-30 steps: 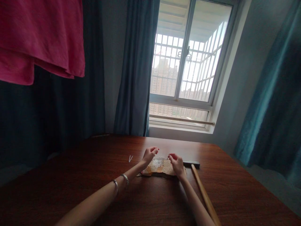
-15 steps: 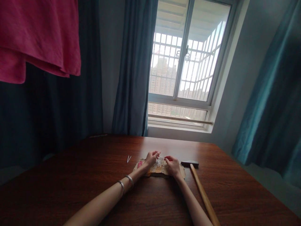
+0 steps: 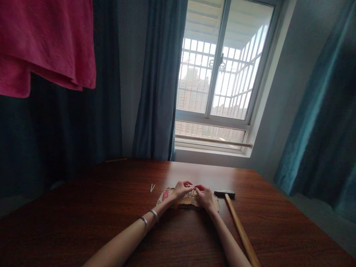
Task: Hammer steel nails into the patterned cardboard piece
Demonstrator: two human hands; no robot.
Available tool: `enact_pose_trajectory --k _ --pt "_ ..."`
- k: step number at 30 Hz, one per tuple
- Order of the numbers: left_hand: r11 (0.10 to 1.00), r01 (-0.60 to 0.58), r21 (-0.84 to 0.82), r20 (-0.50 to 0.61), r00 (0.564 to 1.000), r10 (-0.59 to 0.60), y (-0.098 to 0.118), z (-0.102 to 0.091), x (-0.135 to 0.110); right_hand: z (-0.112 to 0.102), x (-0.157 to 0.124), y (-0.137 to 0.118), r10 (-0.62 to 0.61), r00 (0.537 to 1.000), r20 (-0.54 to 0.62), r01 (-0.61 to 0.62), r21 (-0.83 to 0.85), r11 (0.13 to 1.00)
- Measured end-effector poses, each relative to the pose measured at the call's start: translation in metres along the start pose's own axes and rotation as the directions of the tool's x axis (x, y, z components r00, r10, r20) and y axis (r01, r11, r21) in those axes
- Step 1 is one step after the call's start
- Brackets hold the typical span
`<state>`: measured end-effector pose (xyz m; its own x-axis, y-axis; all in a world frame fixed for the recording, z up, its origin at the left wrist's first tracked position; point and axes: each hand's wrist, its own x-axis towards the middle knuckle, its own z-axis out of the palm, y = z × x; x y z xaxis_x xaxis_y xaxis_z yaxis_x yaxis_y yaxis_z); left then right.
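Observation:
A flat, rough-edged piece that looks like cardboard, dotted with dark specks and marked with pink and orange patches, lies on the table under my hands. Thin white sticks stand at its far edge, now mostly covered by my fingers. My left hand, bangles at its wrist, is closed in a pinch over those sticks. My right hand pinches from the other side, its fingertips meeting the left ones. A bit of white shows between the fingertips; what each hand grips is too small to tell.
Two loose white sticks lie to the left of the cardboard-like piece. On the right is a hammer with a black head and long wooden handle. The brown table reaches towards the curtains and barred window. A pink cloth hangs at upper left.
My left hand has moved right, towards my right hand, closing the gap between them. The standing white sticks, visible in that gap before, are now mostly covered.

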<state>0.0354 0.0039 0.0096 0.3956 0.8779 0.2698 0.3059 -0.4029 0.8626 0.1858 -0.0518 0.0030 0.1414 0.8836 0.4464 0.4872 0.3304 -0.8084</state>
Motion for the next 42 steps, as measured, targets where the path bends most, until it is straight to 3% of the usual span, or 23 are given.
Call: enact_pose_trajectory --k 10,26,36,39,42 --pt "0.996 0.084 -0.012 0.083 0.993 -0.083 0.005 -0.003 0.006 0.004 -0.002 0.007 -0.012 1.0 0.028 0.016 -0.118 0.993" --pt "0.999 0.018 -0.044 0.125 0.992 -0.012 -0.008 0.003 0.011 0.004 -0.008 -0.001 -0.064 0.998 0.026 0.069 -0.271 0.96" --pt "0.999 0.021 -0.024 0.153 0.988 -0.017 -0.001 -0.001 0.009 0.004 -0.012 -0.011 -0.032 0.998 0.061 0.049 -0.303 0.952" --pt "0.998 0.048 -0.027 0.149 0.988 -0.044 -0.001 -0.001 0.009 -0.006 -0.012 -0.026 -0.011 0.997 0.082 0.038 -0.336 0.941" --pt "0.998 0.056 -0.022 0.129 0.99 -0.053 -0.003 -0.001 0.009 -0.038 -0.018 -0.044 0.014 0.995 0.095 0.031 -0.452 0.891"
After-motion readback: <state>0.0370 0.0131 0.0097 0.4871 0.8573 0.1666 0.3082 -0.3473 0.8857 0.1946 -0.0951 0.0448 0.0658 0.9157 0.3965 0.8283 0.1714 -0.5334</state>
